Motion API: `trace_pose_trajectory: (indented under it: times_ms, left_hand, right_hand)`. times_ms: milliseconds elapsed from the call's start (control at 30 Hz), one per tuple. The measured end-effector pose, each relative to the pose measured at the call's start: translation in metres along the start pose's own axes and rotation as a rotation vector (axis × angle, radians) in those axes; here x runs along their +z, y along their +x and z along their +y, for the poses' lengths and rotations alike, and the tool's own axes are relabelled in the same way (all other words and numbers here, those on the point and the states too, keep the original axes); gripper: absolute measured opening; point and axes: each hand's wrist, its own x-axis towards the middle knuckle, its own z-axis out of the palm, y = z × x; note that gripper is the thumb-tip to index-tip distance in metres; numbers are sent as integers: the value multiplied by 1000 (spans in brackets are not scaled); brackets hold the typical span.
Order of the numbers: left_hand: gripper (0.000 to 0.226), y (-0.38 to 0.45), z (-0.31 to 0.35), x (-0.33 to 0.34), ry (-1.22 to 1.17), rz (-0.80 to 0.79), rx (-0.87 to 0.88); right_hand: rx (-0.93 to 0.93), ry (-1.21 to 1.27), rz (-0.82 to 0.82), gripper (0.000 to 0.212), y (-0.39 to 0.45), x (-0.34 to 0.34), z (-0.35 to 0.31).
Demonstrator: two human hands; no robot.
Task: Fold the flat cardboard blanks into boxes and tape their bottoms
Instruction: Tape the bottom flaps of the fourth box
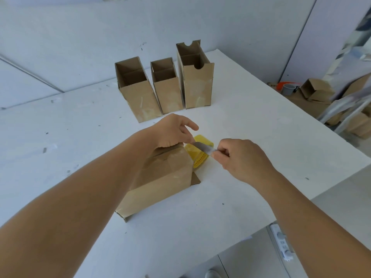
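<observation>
Both hands work at the box (pixel 160 177): left hand (pixel 172 131) presses its top, right hand (pixel 239 157) pinches tape (pixel 204 147). Best pull it tight and flat across the flaps.

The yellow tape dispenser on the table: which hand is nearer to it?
Right. The right hand is just beside the yellow tape dispenser, pinching the tape strip; the left hand is behind it, atop the box.
</observation>
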Motion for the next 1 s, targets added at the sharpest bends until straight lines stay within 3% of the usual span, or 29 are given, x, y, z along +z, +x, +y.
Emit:
trace_pose_trajectory:
  times_ms: [133,500,633,767,900,1000]
  left_hand:
    - [38,1,3,2,9,37,-3]
    - [64,5,-2,7,-31,87,44]
    - [55,7,0,0,-32,87,47]
    - [49,7,-5,1,-34,79,56]
    - [50,7,-7,0,-23,64,52]
    - [48,8,-7,-1,-31,59,46]
  right_hand:
    - [-28,-207,-18,26,4,-8,-17]
    - [-81,-400,-216,21,21,2,-28]
    - [-55,-201,-235,30,15,16,-8]
    - [41,50,-158,21,10,9,25]
    - [155,4,-75,19,6,28,57]
    - [221,-85,-88,31,9,49,69]
